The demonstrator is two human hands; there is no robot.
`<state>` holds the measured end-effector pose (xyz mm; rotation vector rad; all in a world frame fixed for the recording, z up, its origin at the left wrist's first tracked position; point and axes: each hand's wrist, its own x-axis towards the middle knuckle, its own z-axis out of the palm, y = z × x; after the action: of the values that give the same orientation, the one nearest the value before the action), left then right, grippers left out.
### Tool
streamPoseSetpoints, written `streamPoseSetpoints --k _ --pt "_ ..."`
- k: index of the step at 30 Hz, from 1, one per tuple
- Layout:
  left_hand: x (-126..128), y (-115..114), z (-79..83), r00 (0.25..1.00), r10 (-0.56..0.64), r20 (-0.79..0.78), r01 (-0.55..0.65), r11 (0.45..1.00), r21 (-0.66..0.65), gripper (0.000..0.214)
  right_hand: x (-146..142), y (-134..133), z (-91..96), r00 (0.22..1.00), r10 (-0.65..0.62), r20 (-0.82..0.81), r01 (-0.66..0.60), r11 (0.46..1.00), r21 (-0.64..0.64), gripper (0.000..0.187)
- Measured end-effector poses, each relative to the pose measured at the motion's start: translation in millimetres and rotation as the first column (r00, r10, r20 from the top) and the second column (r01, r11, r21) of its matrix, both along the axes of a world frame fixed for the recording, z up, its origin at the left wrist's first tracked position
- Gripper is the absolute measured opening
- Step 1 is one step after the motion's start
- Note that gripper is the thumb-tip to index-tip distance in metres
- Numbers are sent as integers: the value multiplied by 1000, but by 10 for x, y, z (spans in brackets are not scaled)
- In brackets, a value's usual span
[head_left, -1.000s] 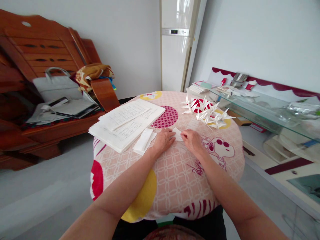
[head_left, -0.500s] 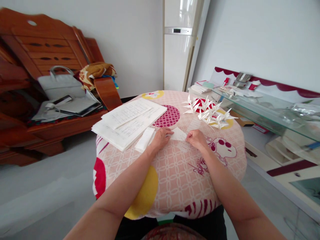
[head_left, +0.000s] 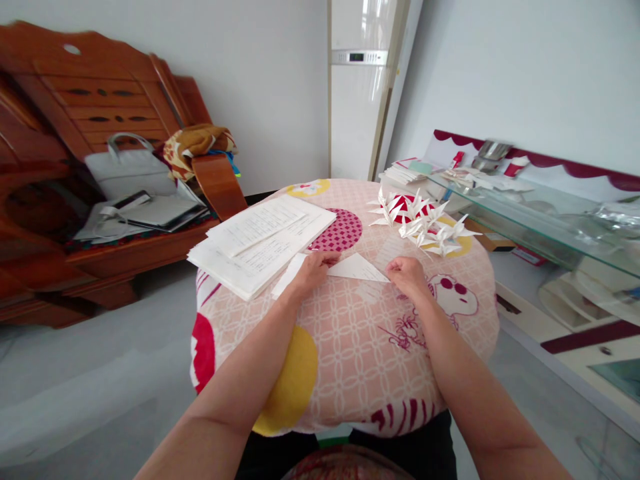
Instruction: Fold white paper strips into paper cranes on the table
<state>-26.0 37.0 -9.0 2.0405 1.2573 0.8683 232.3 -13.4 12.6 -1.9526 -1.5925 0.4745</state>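
Note:
A white sheet of paper folded into a triangle (head_left: 358, 268) lies low over the table, its peak pointing away from me. My left hand (head_left: 319, 268) pinches its left corner with closed fingers. The right corner is between the fingertips of my right hand (head_left: 405, 272). Partly under my left hand and wrist lies a small white stack of paper (head_left: 287, 275). Several white folded paper cranes (head_left: 425, 223) stand grouped beyond my right hand. A thick stack of written sheets (head_left: 260, 243) lies to the left of my left hand.
A patterned pink cloth covers the round table (head_left: 350, 347). On the right stands a glass-topped cabinet (head_left: 540, 220) with papers, metal bowls and a red cup. A wooden sofa (head_left: 115, 100) at left holds a grey bag (head_left: 120, 167) and a laptop. A tall white air conditioner (head_left: 357, 113) stands behind.
My hands have moved apart, the left one leftward and the right one rightward. The paper between them now shows as a wider triangle.

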Motion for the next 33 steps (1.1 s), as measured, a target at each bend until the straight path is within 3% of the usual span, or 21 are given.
streamPoseSetpoints --k 3,10,16,18,21,25,28,31,33 --pt "22 -37 70 998 42 -56 -41 999 15 36 0 27 -33 998 0 -63 5 996 85 20" --pt "49 -140 158 983 56 -176 -46 997 61 55 -24 15 -47 996 71 -46 -67 993 99 25" --pt "174 -210 192 984 27 -178 13 976 217 47 -119 -28 24 988 148 -48 -134 968 214 49" --pt "227 -268 216 986 -4 -167 56 950 308 42 -168 -61 64 979 199 -35 -183 946 266 40" --pt "229 -351 279 987 -99 -123 136 929 344 34 -194 -96 105 960 280 -29 -255 909 329 17" --pt "72 -352 365 979 -204 18 182 906 383 35 -102 -68 92 952 262 -156 -179 894 412 18" --pt "0 -306 384 968 -222 -113 249 868 429 57 -9 -17 42 931 264 -253 -135 891 433 15" --pt "64 -302 364 945 -120 -303 273 798 537 79 25 16 -9 904 299 -307 -159 900 406 12" --pt "135 -312 337 920 -63 -387 300 748 591 81 16 23 -31 875 346 -338 -207 900 384 12"
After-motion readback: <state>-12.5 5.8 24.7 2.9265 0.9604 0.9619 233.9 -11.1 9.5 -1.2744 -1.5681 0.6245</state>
